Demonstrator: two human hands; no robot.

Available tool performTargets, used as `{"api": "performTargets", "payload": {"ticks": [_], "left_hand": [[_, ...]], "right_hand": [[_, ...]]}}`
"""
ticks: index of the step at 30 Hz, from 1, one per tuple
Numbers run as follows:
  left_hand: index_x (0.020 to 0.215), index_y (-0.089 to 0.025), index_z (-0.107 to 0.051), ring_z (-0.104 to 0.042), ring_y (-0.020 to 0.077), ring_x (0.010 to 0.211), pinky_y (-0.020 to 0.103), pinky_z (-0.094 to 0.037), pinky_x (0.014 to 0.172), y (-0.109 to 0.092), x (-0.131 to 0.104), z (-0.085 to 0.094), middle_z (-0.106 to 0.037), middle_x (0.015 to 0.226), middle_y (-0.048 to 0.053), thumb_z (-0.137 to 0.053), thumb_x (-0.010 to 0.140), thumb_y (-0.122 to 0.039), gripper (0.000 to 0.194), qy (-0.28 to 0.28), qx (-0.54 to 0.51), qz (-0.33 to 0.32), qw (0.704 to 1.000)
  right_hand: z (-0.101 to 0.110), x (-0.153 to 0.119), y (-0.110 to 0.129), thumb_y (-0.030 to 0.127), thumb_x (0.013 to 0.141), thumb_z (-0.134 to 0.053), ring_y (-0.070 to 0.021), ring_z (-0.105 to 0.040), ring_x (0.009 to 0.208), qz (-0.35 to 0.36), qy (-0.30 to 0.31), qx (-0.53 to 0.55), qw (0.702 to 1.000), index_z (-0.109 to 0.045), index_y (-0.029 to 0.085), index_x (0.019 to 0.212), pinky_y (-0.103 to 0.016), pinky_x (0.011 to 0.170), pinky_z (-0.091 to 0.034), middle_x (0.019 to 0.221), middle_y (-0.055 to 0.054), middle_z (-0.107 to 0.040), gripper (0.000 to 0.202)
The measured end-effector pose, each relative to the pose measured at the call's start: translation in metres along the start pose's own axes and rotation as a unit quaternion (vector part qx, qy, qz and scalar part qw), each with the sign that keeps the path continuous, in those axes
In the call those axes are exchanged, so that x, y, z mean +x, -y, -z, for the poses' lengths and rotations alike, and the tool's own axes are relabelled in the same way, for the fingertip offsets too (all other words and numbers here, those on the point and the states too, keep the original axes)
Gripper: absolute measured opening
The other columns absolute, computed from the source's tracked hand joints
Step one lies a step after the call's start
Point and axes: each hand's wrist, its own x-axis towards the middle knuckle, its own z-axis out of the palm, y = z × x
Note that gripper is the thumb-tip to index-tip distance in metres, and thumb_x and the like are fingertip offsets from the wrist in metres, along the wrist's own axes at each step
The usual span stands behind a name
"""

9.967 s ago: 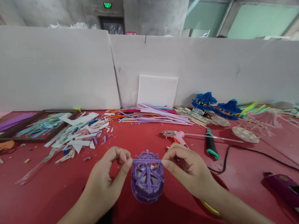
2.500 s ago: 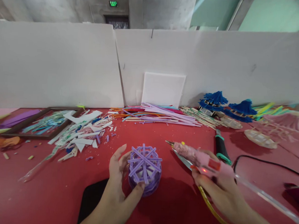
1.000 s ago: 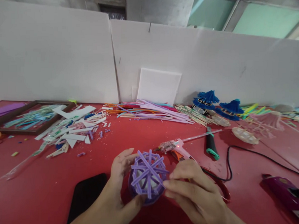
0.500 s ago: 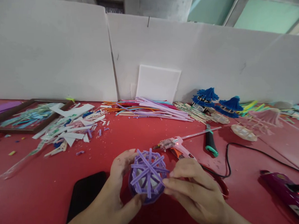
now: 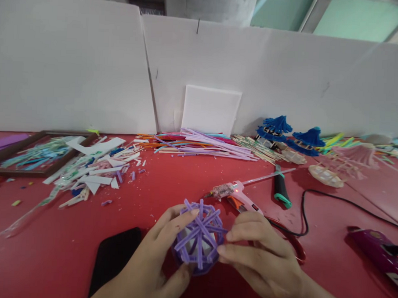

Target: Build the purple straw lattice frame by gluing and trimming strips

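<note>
A small round frame of purple pipe cleaners (image 5: 200,230) stands between my hands at the front of the red table, its top strips crossing like spokes. My left hand (image 5: 163,244) grips it from the left, with the index finger laid on the top strips and the thumb low at the near side. From the right, my right hand (image 5: 260,252) pinches the end of a purple strip at the frame's edge between thumb and fingers. Just behind lies a pink glue gun (image 5: 238,194) with a clear glue stick in it.
A black phone (image 5: 116,259) lies left of my left hand. Scissors with red handles (image 5: 298,250) are partly behind my right hand. A craft knife (image 5: 281,187), a purple glue gun (image 5: 375,251) and a black cable (image 5: 303,215) lie right. Scraps (image 5: 95,171) cover the left; pipe cleaners (image 5: 205,145) line the back.
My left index finger has come from the frame's far left side onto its top strips. The frame has shifted slightly toward me and right. My right hand stays at the strip's end.
</note>
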Motion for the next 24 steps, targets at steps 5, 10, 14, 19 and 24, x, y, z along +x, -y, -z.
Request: {"api": "performTargets", "payload": {"ticks": [5,10,14,19,24], "left_hand": [[0.151,-0.039,-0.026,-0.045,0.0322,0.138,0.050,-0.048,0.107,0.0043,-0.0035,-0.0003,-0.044,0.151,0.008,-0.058,0.084,-0.021,0.076,0.007,0.013,0.013,1.000],[0.152,-0.037,-0.026,-0.045,0.0333,0.138,0.050,-0.047,0.108,0.0045,-0.0033,-0.0001,-0.046,0.151,0.008,-0.060,0.083,-0.021,0.079,0.005,0.010,0.009,1.000],[0.151,-0.038,-0.025,-0.047,0.0327,0.137,0.049,-0.048,0.107,0.0037,-0.0033,-0.0006,-0.046,0.151,0.008,-0.060,0.083,-0.022,0.078,0.000,0.014,0.008,1.000],[0.151,-0.040,-0.022,-0.045,0.0329,0.138,0.054,-0.046,0.108,0.0035,-0.0035,-0.0001,-0.048,0.150,0.006,-0.058,0.084,-0.023,0.077,0.006,0.024,0.014,1.000],[0.151,-0.038,-0.025,-0.045,0.0339,0.138,0.053,-0.047,0.108,0.0040,-0.0032,0.0002,-0.049,0.150,0.007,-0.060,0.083,-0.022,0.078,0.003,0.019,0.010,1.000]], "right_hand": [[-0.0005,-0.0018,0.0002,0.007,0.093,-0.056,-0.0152,-0.058,0.083,0.003,-0.001,-0.001,1.000,-0.072,0.014,0.094,-0.030,0.076,-0.055,0.091,-0.006,-0.065,0.017],[0.0002,-0.0044,0.0001,0.006,0.092,-0.055,-0.0156,-0.059,0.081,0.000,0.003,-0.003,1.000,-0.071,0.015,0.096,-0.032,0.074,-0.056,0.090,-0.006,-0.066,0.019],[0.0005,-0.0036,0.0002,0.008,0.094,-0.053,-0.0155,-0.059,0.083,0.000,0.007,-0.011,1.000,-0.071,0.016,0.096,-0.031,0.076,-0.056,0.090,-0.005,-0.065,0.019],[0.0005,-0.0014,0.0005,0.009,0.094,-0.053,-0.0149,-0.059,0.081,0.004,0.006,-0.011,1.000,-0.071,0.015,0.094,-0.029,0.076,-0.055,0.088,-0.005,-0.065,0.018],[0.0011,-0.0016,0.0002,0.010,0.094,-0.053,-0.0152,-0.060,0.081,0.005,0.015,-0.023,1.000,-0.071,0.016,0.094,-0.031,0.076,-0.055,0.087,-0.005,-0.065,0.019]]}}
